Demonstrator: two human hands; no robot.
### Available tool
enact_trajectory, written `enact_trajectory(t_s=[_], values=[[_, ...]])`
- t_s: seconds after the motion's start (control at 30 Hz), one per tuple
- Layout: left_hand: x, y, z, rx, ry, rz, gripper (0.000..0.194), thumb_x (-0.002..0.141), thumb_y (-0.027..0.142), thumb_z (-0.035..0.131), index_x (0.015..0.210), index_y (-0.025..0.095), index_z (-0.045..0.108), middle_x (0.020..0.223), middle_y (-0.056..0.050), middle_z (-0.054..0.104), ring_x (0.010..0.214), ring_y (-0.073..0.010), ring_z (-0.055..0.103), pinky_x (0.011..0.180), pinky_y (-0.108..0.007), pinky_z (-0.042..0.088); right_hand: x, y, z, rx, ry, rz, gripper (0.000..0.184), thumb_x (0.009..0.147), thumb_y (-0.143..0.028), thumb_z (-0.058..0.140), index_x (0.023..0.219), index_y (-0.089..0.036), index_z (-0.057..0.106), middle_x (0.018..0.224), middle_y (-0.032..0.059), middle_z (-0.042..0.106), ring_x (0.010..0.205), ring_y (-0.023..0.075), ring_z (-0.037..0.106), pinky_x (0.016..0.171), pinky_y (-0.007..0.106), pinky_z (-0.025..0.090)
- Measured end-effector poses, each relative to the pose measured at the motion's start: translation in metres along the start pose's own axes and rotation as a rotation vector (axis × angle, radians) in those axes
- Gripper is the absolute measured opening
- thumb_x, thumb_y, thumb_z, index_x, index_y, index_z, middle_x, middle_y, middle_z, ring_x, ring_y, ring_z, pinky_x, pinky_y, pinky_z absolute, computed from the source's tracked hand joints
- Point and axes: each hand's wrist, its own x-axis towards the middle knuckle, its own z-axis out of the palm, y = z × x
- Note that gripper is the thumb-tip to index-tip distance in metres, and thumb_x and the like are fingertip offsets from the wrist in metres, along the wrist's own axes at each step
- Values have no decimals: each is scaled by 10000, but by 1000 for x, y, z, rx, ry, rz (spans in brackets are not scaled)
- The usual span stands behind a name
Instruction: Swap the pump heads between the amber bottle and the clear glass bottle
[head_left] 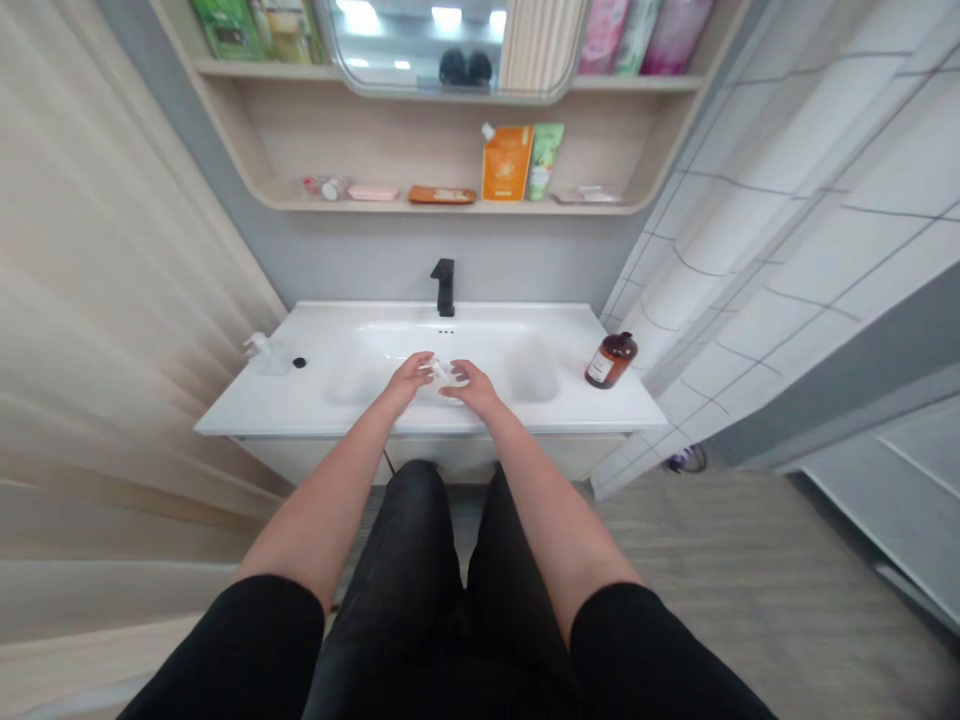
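Both my arms reach out over a white washbasin [337,400]. My left hand [409,377] and my right hand [469,383] meet above the front of the bowl, fingers curled toward each other around a small white or clear thing [444,372] that I cannot name. A black tap [444,286] stands at the back of the basin, straight beyond my hands.
A brown pump bottle [611,360] stands on the right of the counter, a clear dispenser [261,350] on the left. A wooden shelf [450,205] above holds pouches and soap. Tiled wall at right, curtain-like panel at left.
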Motion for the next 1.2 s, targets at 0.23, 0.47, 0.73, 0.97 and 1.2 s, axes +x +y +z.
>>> enact_trajectory(t_s=[0.23,0.47,0.73,0.97,1.2], values=[[-1,4,0,41,50,17,603,679,309,891,1257,235,736,1318,-112,729,1136,-278,724,1102,-497,570,1,2,0,17,-21,0,741,651,-306,999,1335,-252,719,1231,62,784,1074,244,728,1044,430,599],[-3,7,4,49,100,26,738,646,326,957,1331,233,698,1287,-100,730,1093,-251,737,1096,-481,580,3,7,2,45,-15,-19,777,619,-331,1009,1335,-249,720,1238,60,778,1073,250,717,1043,428,592],[-3,8,-1,-58,17,10,738,654,303,907,1348,244,665,1300,-110,739,1103,-270,741,1035,-473,603,4,9,2,48,-16,-29,761,612,-304,999,1318,-247,721,1226,56,779,1087,252,723,1062,433,586],[-5,8,6,32,74,29,746,657,317,952,1341,249,662,1250,-88,741,1088,-257,747,1090,-488,578,3,8,2,40,-13,-14,765,617,-327,1000,1323,-260,713,1223,48,780,1058,244,715,1036,426,593],[-5,8,2,-12,34,22,755,621,272,925,1335,257,680,1250,-81,721,1087,-251,747,1052,-461,589,1,4,2,12,-7,-18,747,624,-318,995,1315,-263,715,1232,49,779,1056,241,713,1048,433,591]])
